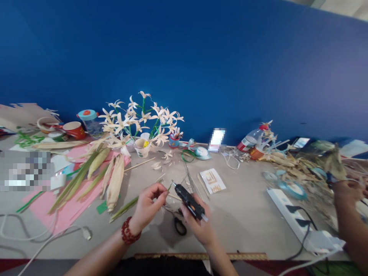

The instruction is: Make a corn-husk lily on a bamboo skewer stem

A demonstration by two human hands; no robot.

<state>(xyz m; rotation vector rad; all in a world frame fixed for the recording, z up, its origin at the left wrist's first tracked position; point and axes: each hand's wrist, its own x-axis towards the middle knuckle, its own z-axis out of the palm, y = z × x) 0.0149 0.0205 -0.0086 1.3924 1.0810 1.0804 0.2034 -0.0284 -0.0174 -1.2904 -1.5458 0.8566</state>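
Note:
My right hand [198,226] is closed around a black glue gun [189,201], whose nozzle points up and left toward a thin green stem [169,187]. My left hand [148,205], with a red bead bracelet on its wrist, pinches that stem between thumb and fingers just left of the nozzle. Black-handled scissors [178,223] lie on the table under and between my hands. Behind them stands a bunch of cream paper-like flowers [138,120] on green stems.
Corn husks [115,180] lie on pink paper [61,209] at left, near cups and a red mug [74,130]. A white power strip [296,218] with cables sits at right, where another person's hand [346,191] works among dried husks. A ruler [201,256] runs along the front edge.

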